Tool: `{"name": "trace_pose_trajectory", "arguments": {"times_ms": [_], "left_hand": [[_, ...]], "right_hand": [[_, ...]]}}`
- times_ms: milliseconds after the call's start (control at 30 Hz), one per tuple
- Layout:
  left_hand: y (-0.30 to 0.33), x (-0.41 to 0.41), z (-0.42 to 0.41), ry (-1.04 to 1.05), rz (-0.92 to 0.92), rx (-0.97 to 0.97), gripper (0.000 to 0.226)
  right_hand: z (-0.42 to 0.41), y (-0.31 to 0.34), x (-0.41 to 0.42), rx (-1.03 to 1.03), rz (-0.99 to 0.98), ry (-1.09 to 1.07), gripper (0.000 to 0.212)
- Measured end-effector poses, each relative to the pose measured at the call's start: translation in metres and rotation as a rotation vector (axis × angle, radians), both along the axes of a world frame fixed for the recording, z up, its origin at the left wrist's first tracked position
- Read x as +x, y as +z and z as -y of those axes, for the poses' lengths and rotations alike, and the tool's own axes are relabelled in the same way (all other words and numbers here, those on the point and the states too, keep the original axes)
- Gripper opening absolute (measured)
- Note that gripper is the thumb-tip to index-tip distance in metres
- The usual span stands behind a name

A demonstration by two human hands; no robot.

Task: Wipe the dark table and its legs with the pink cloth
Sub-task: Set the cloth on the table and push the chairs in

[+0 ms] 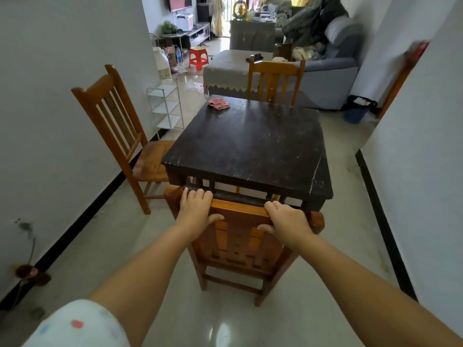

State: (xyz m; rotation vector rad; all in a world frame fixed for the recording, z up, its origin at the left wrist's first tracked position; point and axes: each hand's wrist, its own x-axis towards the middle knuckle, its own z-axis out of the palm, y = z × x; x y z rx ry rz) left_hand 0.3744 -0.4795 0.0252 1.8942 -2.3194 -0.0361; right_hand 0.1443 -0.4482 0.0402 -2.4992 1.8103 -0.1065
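**Chair gripped at the near edge, cloth left waiting on the far corner**

The top rail of the near chair was held by both hands: the left hand was curled over the rail towards its left end, fingers over the top and thumb on the near face, and the right hand was wrapped round it towards the right end in the same way. That chair was tucked against the dark table, so the two-handed grip was most likely meant to shift it clear and open up the near legs for wiping. The pink cloth was seen lying crumpled on the far left corner of the tabletop, well apart from either hand, so wiping was judged not yet begun. A second chair was stood just beside the table's left side, and a third chair at the far edge; these too were likely to need moving. No brand, label or legible writing could be made out anywhere.
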Motion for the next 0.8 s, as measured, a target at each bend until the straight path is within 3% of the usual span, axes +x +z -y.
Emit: {"name": "trace_pose_trajectory", "arguments": {"times_ms": [433,800], "left_hand": [[0.001,-0.051,0.073,0.008,-0.017,0.002,0.053],[0.005,-0.049,0.086,0.01,0.005,0.04,0.056]], "right_hand": [[0.081,-0.008,-0.054,-0.038,-0.018,0.021,0.042],[0.093,-0.009,-0.051,-0.05,-0.005,0.023,0.041]]}}
